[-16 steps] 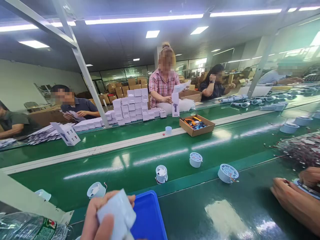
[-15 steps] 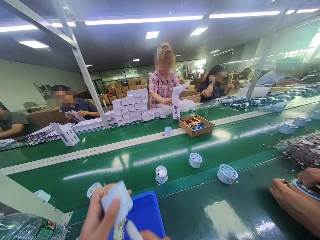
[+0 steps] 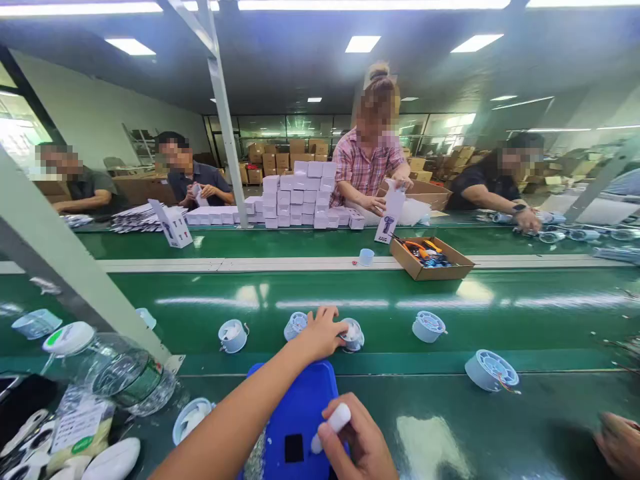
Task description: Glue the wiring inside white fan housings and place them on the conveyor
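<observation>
My left hand [image 3: 323,331] reaches across to the green belt, fingers bent against the rim of a light-blue round fan housing [image 3: 353,337] with a white fan wheel inside. Just left of that hand, another fan housing [image 3: 295,325] is partly covered by it. In the foreground my right hand [image 3: 363,437] grips a white cylindrical tube [image 3: 330,428], whose exact kind I cannot make out. Beneath both hands lies a blue tray [image 3: 327,377] with a small black square [image 3: 294,448] in it. Clear, glittery bits [image 3: 257,457] show at the tray's left, partly behind my forearm.
More fan housings [image 3: 233,336] are spread along the belt [image 3: 190,300]. A water bottle [image 3: 125,377] leans by a slanted metal post [image 3: 75,267] on the left. Across the belt, co-workers handle white cartons near a cardboard box of tools [image 3: 433,263]. Another person's hand [image 3: 617,443] is at lower right.
My left hand has left the pale piece it held over the tray and stretched forward to the belt. My right hand still holds the white tube. The view has swung left.
</observation>
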`<action>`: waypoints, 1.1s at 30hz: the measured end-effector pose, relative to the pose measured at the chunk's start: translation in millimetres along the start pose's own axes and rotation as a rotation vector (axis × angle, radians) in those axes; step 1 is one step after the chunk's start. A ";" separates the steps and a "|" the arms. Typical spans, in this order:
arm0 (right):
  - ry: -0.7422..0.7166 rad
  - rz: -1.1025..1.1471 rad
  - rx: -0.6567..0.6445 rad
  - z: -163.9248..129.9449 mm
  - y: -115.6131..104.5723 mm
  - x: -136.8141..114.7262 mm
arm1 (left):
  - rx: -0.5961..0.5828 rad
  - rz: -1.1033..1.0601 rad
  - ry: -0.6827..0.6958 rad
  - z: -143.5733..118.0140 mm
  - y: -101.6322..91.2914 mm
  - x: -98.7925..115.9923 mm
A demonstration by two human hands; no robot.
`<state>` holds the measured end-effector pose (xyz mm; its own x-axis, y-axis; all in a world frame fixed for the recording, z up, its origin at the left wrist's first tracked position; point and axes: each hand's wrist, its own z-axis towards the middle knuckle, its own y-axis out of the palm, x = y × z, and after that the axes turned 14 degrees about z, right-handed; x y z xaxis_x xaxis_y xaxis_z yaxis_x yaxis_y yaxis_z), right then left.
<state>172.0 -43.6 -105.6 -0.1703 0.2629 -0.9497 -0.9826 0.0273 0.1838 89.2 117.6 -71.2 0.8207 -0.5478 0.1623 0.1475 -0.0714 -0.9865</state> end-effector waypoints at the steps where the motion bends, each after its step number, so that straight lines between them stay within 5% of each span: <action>1: 0.009 0.027 -0.041 0.8 5.7 -0.7 | 0.017 -0.019 -0.018 0.5 1.6 0.2; 7: 0.058 -0.016 -0.344 -0.1 15.4 0.9 | 0.202 -0.269 -0.255 -10.7 -6.5 -17.9; 11: 0.010 -0.072 -0.397 -3.5 13.2 2.8 | 0.380 -0.535 -0.393 -30.7 -29.6 -27.3; 18: -0.020 -0.126 -0.436 -3.0 17.3 1.0 | 0.548 -1.122 -0.405 -90.2 -74.1 -26.0; 23: -0.127 -0.252 -0.584 -5.1 13.0 -5.3 | 0.577 -1.410 -0.398 -127.2 -92.5 -16.5; 30: -0.083 -0.150 -0.209 -27.6 -8.6 -8.4 | 0.661 -1.676 -0.410 -160.0 -98.5 -15.1; 33: -0.055 -0.121 -0.183 -34.4 -10.5 -7.6 | 0.695 -1.743 -0.447 -167.3 -96.9 -16.5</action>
<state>181.0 -79.0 -109.1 -0.0512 0.3205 -0.9459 -0.9935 -0.1125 0.0157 -31.0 -5.9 18.0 -0.4079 -0.0210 0.9128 0.9035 0.1349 0.4068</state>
